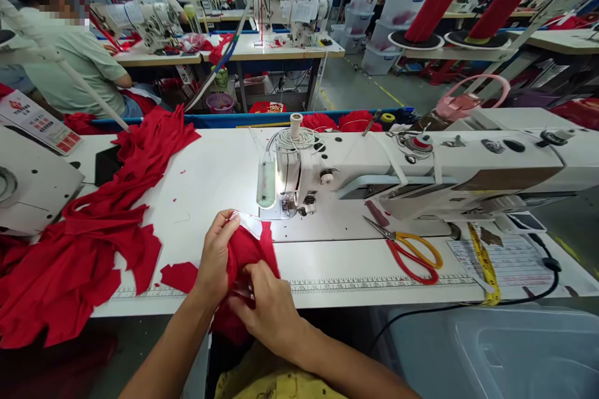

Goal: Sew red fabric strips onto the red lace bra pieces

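Between my hands hangs a piece of red fabric with a white strip along its upper edge. My left hand pinches its top left corner by the white strip. Lower down, the fingers of my right hand are closed on the cloth's front fold. The fabric hangs over the table's front edge, just in front of the sewing machine's needle area. Left of my left hand lies a small red scrap.
A long heap of red cut pieces covers the table's left side. Scissors with orange and red handles lie right of my hands, near a yellow tape measure. A clear plastic bin stands below right. A co-worker sits far left.
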`<state>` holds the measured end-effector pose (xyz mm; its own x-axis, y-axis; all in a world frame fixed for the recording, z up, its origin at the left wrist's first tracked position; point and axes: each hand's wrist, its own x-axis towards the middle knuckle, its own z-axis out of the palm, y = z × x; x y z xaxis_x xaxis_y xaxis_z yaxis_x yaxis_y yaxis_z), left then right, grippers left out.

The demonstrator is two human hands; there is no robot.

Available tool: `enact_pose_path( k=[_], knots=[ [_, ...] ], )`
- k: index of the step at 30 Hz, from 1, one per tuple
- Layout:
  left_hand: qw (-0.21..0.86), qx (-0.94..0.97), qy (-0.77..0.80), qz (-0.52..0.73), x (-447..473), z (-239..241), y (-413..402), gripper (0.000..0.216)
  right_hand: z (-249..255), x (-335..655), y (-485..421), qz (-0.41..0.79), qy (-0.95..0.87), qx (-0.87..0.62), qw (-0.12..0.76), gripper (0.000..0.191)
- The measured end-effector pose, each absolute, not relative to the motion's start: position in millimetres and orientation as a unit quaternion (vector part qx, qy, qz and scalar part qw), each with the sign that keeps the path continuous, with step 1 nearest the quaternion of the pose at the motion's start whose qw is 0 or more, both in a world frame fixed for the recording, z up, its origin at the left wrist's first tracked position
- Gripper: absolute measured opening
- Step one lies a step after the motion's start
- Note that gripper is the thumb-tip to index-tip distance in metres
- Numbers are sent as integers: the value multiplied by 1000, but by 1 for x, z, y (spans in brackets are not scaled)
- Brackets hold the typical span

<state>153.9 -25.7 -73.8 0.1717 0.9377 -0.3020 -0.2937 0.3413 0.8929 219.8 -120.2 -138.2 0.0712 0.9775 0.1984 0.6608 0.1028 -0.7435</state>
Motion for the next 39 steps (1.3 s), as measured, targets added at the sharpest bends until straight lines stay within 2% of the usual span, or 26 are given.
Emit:
enact_pose_path(
  k=[4, 7, 9, 12, 15, 17, 20, 23, 25, 27, 29, 31, 33, 35, 37, 39],
  knots=[
    [647, 342, 479, 484, 147, -79, -28, 28, -146, 214, -119, 161, -674, -642, 329, 16],
    [660, 267, 478, 514, 146, -82, -30, 27, -149, 214, -119, 171, -672, -611, 380, 4],
    [676, 196, 473, 530, 147, -81, -31, 24, -147, 217, -120, 227, -646, -574, 449, 13],
    [685, 138, 472, 538, 149, -78, -34, 16, -138, 223, -122, 353, -539, -558, 524, 12],
    [672, 109, 481, 553, 152, -72, -37, 10, -127, 224, -123, 505, -397, -528, 555, 44],
    [658, 115, 488, 562, 154, -70, -40, 12, -122, 222, -123, 574, -326, -494, 566, 47],
    [659, 198, 464, 558, 152, -70, -44, 18, -117, 228, -127, 592, -308, -481, 569, 41],
    [680, 405, 388, 473, 137, -73, -50, 39, -109, 252, -144, 607, -332, -466, 552, 38],
    [628, 593, 356, 356, 120, -76, -54, 57, -98, 279, -161, 646, -294, -432, 556, 38],
    [519, 748, 344, 229, 100, -76, -54, 70, -79, 311, -178, 656, -281, -436, 548, 39],
    [427, 833, 326, 131, 79, -70, -46, 65, -53, 344, -188, 606, -307, -499, 538, 40],
    [386, 865, 315, 62, 61, -57, -27, 49, -27, 375, -187, 554, -360, -568, 491, 41],
    [373, 866, 331, 26, 51, -43, 0, 39, -13, 401, -173, 469, -457, -634, 411, 36],
    [341, 860, 380, 0, 53, -34, 23, 46, -16, 415, -154, 310, -558, -709, 301, 26],
    [245, 871, 423, 46, 68, -40, 30, 54, -37, 412, -138, 89, -553, -800, 215, 17],
    [127, 878, 430, 167, 91, -58, 20, 51, -67, 393, -133, -36, -582, -786, 207, 25]
  ],
)
